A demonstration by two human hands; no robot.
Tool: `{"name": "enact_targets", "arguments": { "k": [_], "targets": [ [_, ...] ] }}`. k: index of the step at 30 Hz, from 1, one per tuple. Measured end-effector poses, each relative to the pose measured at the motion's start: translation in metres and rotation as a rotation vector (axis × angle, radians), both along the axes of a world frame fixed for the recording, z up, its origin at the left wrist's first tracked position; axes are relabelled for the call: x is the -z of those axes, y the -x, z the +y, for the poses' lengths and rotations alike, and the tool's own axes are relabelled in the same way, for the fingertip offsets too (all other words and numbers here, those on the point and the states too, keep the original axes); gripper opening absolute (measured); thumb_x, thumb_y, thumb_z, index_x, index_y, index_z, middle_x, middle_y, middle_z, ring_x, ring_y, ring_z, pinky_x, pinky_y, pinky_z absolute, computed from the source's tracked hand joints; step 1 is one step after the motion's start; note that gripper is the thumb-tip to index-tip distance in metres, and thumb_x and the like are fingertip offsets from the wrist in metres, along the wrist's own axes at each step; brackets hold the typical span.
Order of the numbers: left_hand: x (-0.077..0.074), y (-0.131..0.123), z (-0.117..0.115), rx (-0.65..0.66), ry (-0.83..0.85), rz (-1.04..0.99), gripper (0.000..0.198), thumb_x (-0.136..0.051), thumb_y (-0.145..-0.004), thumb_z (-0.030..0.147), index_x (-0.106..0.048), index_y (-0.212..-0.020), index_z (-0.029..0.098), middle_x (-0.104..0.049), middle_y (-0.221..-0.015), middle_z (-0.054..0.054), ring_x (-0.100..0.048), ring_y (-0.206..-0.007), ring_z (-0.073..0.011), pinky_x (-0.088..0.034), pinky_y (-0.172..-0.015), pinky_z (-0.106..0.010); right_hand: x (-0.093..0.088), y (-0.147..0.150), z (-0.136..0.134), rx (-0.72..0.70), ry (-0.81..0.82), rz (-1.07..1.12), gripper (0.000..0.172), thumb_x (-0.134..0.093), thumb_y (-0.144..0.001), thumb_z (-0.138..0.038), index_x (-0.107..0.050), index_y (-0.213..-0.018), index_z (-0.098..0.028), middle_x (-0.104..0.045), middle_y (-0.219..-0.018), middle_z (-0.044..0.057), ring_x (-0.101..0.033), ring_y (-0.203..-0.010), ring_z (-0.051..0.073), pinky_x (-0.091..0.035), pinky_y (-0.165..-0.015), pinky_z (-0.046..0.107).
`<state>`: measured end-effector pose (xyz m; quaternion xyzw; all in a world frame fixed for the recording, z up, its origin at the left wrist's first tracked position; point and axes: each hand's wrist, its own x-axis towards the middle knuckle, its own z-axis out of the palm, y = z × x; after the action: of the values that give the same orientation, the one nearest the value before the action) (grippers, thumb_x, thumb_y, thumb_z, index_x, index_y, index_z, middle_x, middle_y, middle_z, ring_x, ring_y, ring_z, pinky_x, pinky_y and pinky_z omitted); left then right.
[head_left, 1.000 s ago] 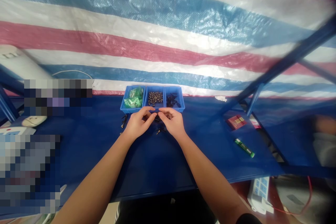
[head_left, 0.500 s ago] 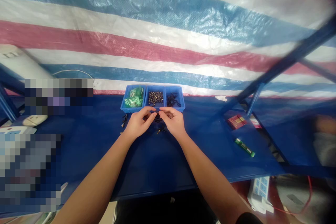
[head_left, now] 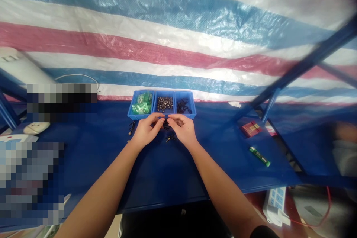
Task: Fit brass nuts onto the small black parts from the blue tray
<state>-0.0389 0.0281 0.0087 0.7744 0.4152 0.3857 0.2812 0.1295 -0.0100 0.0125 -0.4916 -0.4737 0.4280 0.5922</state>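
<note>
Left hand [head_left: 145,131] and right hand [head_left: 183,129] face each other before blue bins [head_left: 192,116]; fingers [head_left: 155,116] curled, can't tell whether pinching anything. Small black pieces [head_left: 170,138] lie on table [head_left: 164,178] between the hands.

We take this for a makeshift workshop, a place for small-parts bench work. We see a blue workbench [head_left: 161,182] with blue plastic parts bins [head_left: 184,95] at its far edge, one full of small brass-coloured parts [head_left: 165,103], another of black pieces [head_left: 182,106]. Behind hangs a striped tarpaulin [head_left: 178,55]; a blue metal frame [head_left: 301,67] slants at right, and a power strip [head_left: 276,199] sits near right.
</note>
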Motion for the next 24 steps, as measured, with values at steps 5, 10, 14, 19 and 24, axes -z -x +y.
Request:
{"name": "enact_targets", "arguments": {
  "k": [5, 10, 14, 19, 24],
  "targets": [
    [0.0012, -0.0012, 0.0003, -0.036, -0.079, -0.001, 0.027, -0.057, -0.092, 0.039, -0.066, -0.108, 0.02, -0.067, -0.072, 0.0, -0.063, -0.061, -0.0117, -0.051, -0.061, -0.021, 0.0015, -0.0001, 0.0009, -0.002, 0.002, 0.024, 0.024, -0.072, -0.078, -0.035, -0.074, -0.097, -0.019, -0.074, -0.087, 0.005, -0.069, -0.075, 0.019, -0.057, -0.075, 0.032],
    [0.0028, -0.0007, 0.0006, -0.035, -0.036, 0.021, 0.026, -0.054, -0.094, 0.039, -0.068, -0.096, 0.018, -0.068, -0.071, 0.0, -0.063, -0.06, -0.0112, -0.048, -0.055, -0.019, 0.001, 0.0008, 0.0001, -0.014, 0.009, 0.02, 0.023, -0.072, -0.078, -0.035, -0.074, -0.096, -0.02, -0.074, -0.087, 0.005, -0.069, -0.075, 0.019, -0.057, -0.074, 0.032],
    [-0.0004, -0.0018, -0.0011, -0.026, -0.031, 0.019, 0.025, -0.055, -0.093, 0.039, -0.068, -0.102, 0.019, -0.068, -0.071, 0.0, -0.063, -0.061, -0.0114, -0.05, -0.06, -0.02, 0.002, -0.0003, 0.0014, 0.005, -0.001, 0.018, 0.023, -0.071, -0.079, -0.035, -0.074, -0.097, -0.02, -0.074, -0.086, 0.005, -0.069, -0.075, 0.019, -0.057, -0.074, 0.033],
    [-0.0008, -0.003, -0.0007, -0.05, -0.091, 0.0, 0.023, -0.06, -0.091, 0.038, -0.068, -0.104, 0.02, -0.066, -0.069, 0.002, -0.061, -0.06, -0.0106, -0.05, -0.062, -0.021, 0.0058, -0.0012, 0.0045, 0.004, 0.005, 0.053, 0.024, -0.072, -0.078, -0.036, -0.074, -0.096, -0.02, -0.073, -0.085, 0.005, -0.069, -0.074, 0.019, -0.058, -0.074, 0.033],
    [0.002, -0.0012, 0.0005, -0.046, -0.031, 0.018, 0.023, -0.055, -0.093, 0.038, -0.067, -0.095, 0.019, -0.067, -0.069, 0.0, -0.063, -0.06, -0.011, -0.047, -0.054, -0.019, 0.0067, 0.0005, 0.003, -0.017, 0.005, 0.043, 0.024, -0.073, -0.078, -0.036, -0.074, -0.096, -0.02, -0.074, -0.086, 0.005, -0.069, -0.076, 0.019, -0.058, -0.075, 0.034]
  ]
}}
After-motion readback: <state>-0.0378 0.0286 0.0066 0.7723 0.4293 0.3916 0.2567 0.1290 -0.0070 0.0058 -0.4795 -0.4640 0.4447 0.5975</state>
